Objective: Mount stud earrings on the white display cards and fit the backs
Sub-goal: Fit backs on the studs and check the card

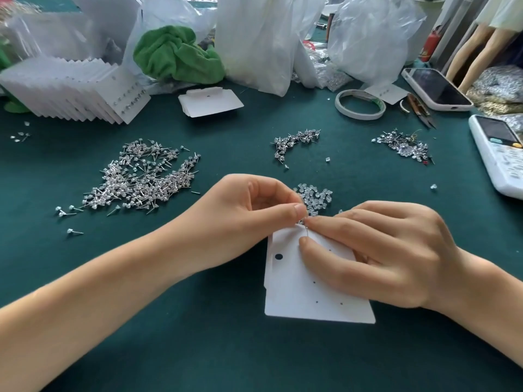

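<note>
- In the head view, we see a white display card (308, 281) lying flat on the green table (198, 349), near us and a little to the right of the middle.
- Our right hand (376, 250) rests on the card; its thumb and forefinger are curled and pinch a thin stud earring (305, 226) at the far edge of the card.
- Our left hand (249, 213) meets it at the same spot, with the thumb and forefinger closed together in a pinch. What it holds is too small to see; it may be a back or the head of the stud.
- Just beyond the fingertips lies a small heap of clear backs (315, 198). A big pile of loose studs (141, 179) lies far left, and two smaller piles lie further right.
- At the far left stands a row of finished cards (76, 91), and a stack of blank cards (210, 103) lies behind the middle.
- We judge that the step in hand is the first stud of this card, because the other holes look empty.
- The next move probably needs a steady push of the post through the hole, and then a back pressed on from the other side.
</note>
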A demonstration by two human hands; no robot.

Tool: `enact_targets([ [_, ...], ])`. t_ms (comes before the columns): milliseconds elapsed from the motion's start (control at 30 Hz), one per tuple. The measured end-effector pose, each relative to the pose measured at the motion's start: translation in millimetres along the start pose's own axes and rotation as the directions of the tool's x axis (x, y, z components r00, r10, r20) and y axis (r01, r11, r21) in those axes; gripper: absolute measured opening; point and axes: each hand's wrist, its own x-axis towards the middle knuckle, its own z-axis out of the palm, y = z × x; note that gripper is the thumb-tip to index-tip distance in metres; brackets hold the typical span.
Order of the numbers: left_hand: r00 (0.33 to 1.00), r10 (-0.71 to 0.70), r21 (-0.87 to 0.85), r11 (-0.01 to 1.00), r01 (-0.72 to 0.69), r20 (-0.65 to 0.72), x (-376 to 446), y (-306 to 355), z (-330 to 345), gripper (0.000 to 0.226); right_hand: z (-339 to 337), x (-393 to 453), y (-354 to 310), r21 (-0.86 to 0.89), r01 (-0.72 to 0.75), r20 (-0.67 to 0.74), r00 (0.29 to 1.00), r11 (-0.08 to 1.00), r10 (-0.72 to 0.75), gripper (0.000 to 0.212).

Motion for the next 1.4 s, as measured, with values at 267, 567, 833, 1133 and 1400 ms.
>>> enact_targets([
  [267, 1.0, 0.004, 0.015, 1.0, -0.004, -0.003, -0.4, -0.5, 1.3, 0.006, 2.0, 0.0, 1.3, -0.009, 0.016, -0.025, 1.0, 1.0, -0.016, 0.033],
  [567, 0.999, 0.005, 0.082, 0.997, -0.008, 0.043, -1.6, -3.4, -2.8, 0.007, 2.2, -0.1, -1.0, -0.023, 0.026, -0.016, 1.0, 0.999, -0.027, 0.032],
  [833, 1.0, 0.02, 0.025, 0.999, -0.02, 0.005, -1.0, -4.0, 0.1, 0.014, 2.4, -0.6, 2.4, -0.038, 0.038, -0.008, 0.999, 0.999, -0.038, 0.032],
  [1133, 1.0, 0.02, -0.049, 0.999, -0.02, -0.013, -3.5, -7.1, -0.6, 0.014, 2.5, -2.4, 1.0, -0.058, 0.045, 0.034, 0.999, 0.997, -0.043, 0.026],
  [1400, 0.998, 0.06, 0.043, 0.997, -0.06, 0.006, -4.9, -6.8, -1.3, 0.016, 2.0, -3.3, 0.1, -0.068, 0.064, 0.042, 0.997, 0.996, -0.061, 0.02],
])
